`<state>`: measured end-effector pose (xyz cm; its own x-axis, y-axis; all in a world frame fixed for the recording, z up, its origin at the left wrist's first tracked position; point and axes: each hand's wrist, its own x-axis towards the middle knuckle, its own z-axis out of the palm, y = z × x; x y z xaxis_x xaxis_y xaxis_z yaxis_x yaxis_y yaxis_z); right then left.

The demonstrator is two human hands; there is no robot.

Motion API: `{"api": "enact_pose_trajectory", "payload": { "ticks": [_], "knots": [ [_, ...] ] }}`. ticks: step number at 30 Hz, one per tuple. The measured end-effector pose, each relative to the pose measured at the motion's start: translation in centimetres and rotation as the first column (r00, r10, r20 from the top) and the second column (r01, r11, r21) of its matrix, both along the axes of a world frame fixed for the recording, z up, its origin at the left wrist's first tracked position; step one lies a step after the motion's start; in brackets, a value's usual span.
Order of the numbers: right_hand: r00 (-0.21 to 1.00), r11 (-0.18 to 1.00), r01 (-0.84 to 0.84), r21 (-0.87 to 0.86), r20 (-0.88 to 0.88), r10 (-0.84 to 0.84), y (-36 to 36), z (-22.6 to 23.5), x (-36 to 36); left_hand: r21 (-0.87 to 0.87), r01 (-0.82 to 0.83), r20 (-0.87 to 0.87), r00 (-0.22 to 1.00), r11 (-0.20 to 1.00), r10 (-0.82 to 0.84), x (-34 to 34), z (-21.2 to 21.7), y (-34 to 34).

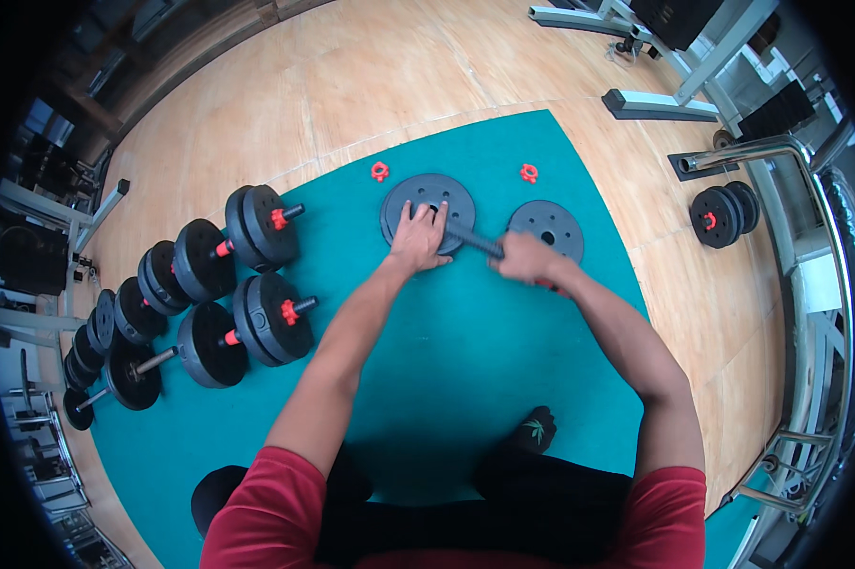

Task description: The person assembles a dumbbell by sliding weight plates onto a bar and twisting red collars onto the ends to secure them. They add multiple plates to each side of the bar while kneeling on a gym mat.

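Both bare forearms stretch forward from red sleeves: the left hand lies flat with fingers spread, the right hand is curled into a fist.

Teal mat carries weight plates, dumbbells.

Teal mat; black weight plates, red collars at twelve o'clock. Black dumbbells with red collars at nine o'clock. Pale wood floor.

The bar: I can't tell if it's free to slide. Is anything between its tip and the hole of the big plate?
Nothing visible. The bar, gripped by the right hand, points at the big plate, but the left hand lies on the plate and hides the tip and part of the hole.
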<state>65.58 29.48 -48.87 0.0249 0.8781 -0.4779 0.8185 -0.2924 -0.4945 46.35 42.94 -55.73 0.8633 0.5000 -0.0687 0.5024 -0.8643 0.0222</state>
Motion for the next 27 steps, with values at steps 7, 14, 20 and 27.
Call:
{"api": "enact_pose_trajectory", "payload": {
  "ticks": [7,14,20,27],
  "knots": [
    [0.93,0.885,-0.265,-0.383,0.139,0.339,-9.1,-8.7,-2.9,-0.243,-0.088,0.216,0.966,0.966,0.143,-6.0,1.6,-4.0],
    [0.922,0.883,-0.298,-0.364,0.131,0.365,-8.3,-8.4,-3.5,-0.988,0.048,0.152,0.496,0.148,0.855,-12.9,3.3,-3.0],
    [0.908,0.916,-0.395,-0.063,0.12,0.4,-5.7,-9.0,-4.2,-0.934,0.352,-0.075,-0.014,-0.065,0.997,-14.4,1.2,-3.3],
    [0.88,0.89,-0.434,0.14,0.279,0.385,-5.8,-9.0,-4.6,-0.984,-0.083,0.118,0.378,0.161,0.918,-14.5,3.4,-2.8]
  ]
}}
